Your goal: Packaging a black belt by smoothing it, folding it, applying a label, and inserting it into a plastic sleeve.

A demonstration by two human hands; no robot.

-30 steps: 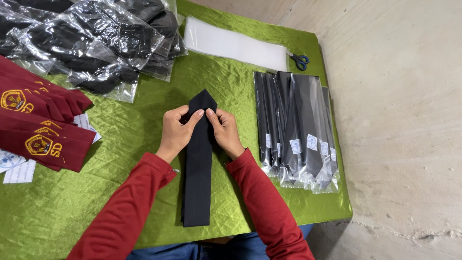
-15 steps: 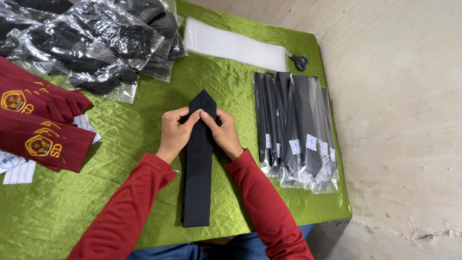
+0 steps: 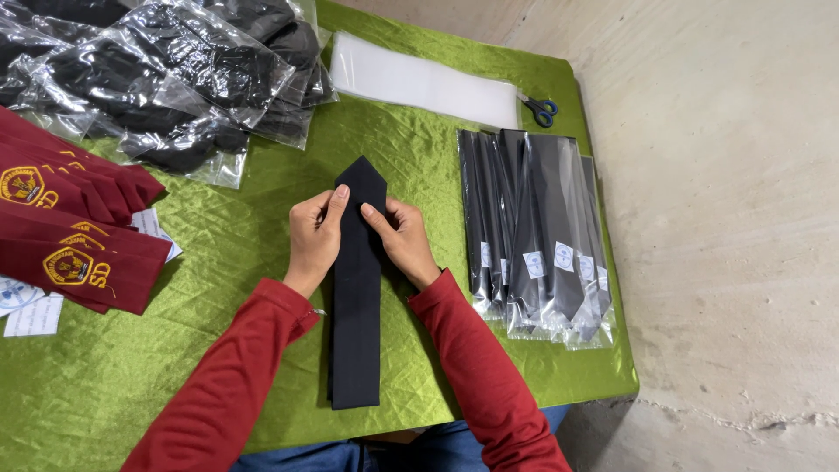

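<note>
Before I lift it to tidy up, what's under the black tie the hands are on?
The black tie lies flat on the green cloth, left hand and right hand pressing near its point. Only cloth shows around it; anything directly beneath is covered.

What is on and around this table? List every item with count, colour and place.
black tie: one, black, flat at table centre, under both hands
bagged ties: several, black in clear sleeves, right side
bagged dark items: a pile, black in clear plastic, top left
maroon ties: several, maroon with gold emblems, left edge
white sheet: one, white, far edge
scissors: one pair, blue handles, far right
tablecloth: one, green
left hand: on tie's left edge
right hand: on tie's right edge
</note>
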